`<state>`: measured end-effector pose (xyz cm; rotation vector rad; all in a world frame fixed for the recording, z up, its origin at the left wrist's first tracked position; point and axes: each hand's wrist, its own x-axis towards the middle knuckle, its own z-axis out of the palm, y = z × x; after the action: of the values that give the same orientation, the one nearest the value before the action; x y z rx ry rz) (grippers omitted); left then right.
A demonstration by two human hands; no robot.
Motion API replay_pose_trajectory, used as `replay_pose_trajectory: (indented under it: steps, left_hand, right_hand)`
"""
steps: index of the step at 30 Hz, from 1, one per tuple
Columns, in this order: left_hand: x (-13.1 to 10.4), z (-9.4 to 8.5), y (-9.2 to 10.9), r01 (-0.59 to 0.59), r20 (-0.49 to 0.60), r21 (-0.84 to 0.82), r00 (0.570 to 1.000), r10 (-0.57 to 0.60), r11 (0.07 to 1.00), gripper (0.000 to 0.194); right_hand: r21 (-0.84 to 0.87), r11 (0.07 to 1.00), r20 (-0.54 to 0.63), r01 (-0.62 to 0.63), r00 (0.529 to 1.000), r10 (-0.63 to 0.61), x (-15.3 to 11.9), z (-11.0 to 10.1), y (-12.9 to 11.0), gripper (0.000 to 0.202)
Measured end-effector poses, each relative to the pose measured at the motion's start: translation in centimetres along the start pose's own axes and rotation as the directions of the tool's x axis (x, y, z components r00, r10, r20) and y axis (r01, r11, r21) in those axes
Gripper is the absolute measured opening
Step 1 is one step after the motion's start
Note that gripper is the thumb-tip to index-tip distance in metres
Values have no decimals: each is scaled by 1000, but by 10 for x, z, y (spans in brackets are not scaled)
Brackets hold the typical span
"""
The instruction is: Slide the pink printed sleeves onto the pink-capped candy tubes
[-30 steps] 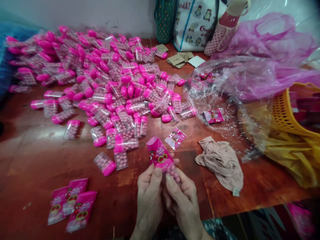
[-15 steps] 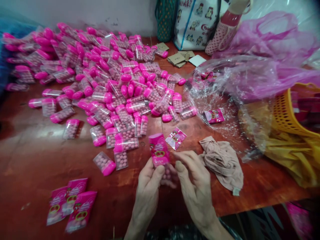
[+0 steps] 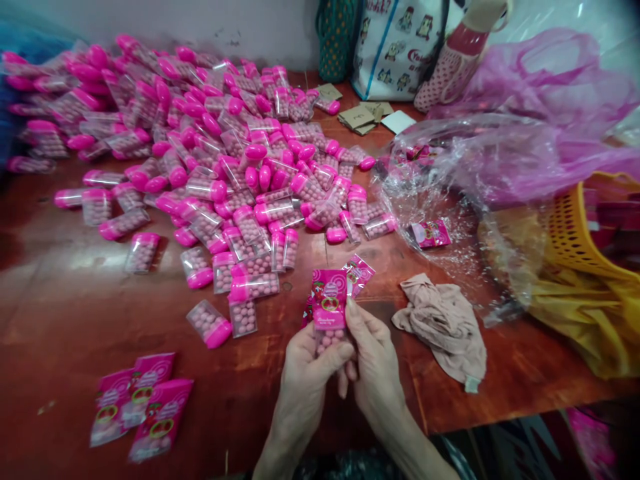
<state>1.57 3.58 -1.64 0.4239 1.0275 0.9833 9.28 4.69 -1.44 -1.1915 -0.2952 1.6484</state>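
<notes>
A pink packet with candy balls in its clear lower part [image 3: 330, 303] is held upright between both hands. My left hand [image 3: 307, 373] grips its lower left side, thumb across the front. My right hand [image 3: 373, 353] pinches its right edge near the middle. Partly hidden behind it lies a small pink sachet [image 3: 361, 272]. Many clear containers with pink caps and candy balls [image 3: 240, 167] are heaped beyond the hands and to the left. Three pink packets [image 3: 161, 420] overlap at the front left.
To the right of the hands is a crumpled beige cloth [image 3: 445, 327]. Clear plastic wrap [image 3: 465, 173], another pink sachet [image 3: 433, 233] and a yellow basket [image 3: 575, 223] are farther right. Cardboard pieces [image 3: 356, 117] and a white printed bag [image 3: 395, 50] stand at the back.
My right hand has moved left and closed on the packet's edge. The packet has shifted slightly right and now faces the camera more squarely.
</notes>
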Motion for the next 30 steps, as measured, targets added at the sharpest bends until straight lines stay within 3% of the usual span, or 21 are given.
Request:
replay_pose_trajectory:
  steps: [4,9,18,24,30]
  left_hand:
    - [2,-8,1,15,-7,94,1000,-14,995,11]
    - [-3,-7,0,-34,29,53,999,33,998,12]
    - [-10,8,-2,-125,-215,21,968,127,992,16]
    - [-3,0,2,-57,-76,94,995,64,994,19]
    - [-7,2,-1,-25,-41,192,999,34,981,19]
  right_hand:
    - [-173,982,112,71,992,-52,3,-4,-2,28]
    - [-62,992,78,111,991,-106,8,-8,-8,27]
    - [-210,967,-68,143,985,-161,-8,4,8,31]
    - [-177,979,122,105,989,-84,2,-5,-6,21]
    - [-143,990,18,16,1000,-13,8,-4,-9,28]
